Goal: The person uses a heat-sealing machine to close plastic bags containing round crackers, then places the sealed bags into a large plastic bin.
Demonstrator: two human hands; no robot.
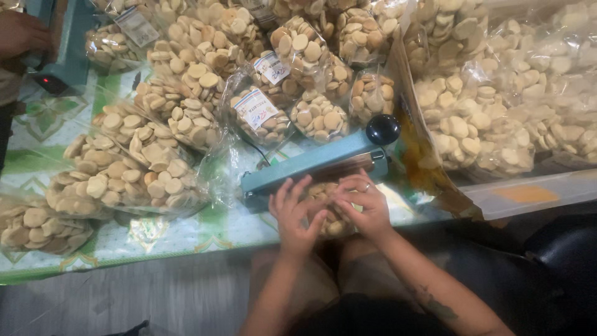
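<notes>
Worktop (186,233): covered by a green and white patterned cloth, its near edge running along the person's lap.

Heap of filled bags (186,81): clear plastic bags packed with round pale biscuits, piled across the far and left parts of the worktop; some carry small printed labels.

Large loose bags (497,93): bigger clear sacks of the same biscuits, at the right, next to a clear plastic tray (535,194).

Bag sealer (317,165): long teal bar with a black knob at its right end, lying slantwise just beyond the hands.

Small bag of biscuits (323,208): at the near edge of the worktop, just in front of the sealer, between the two hands.

Left hand (297,214): fingers spread, pressed onto the left side of the small bag.

Right hand (364,208): fingers curled over the bag's top and right side, a ring on one finger.

Another person's hand (22,34): top left corner, well apart, beside a second teal device (65,59).
</notes>
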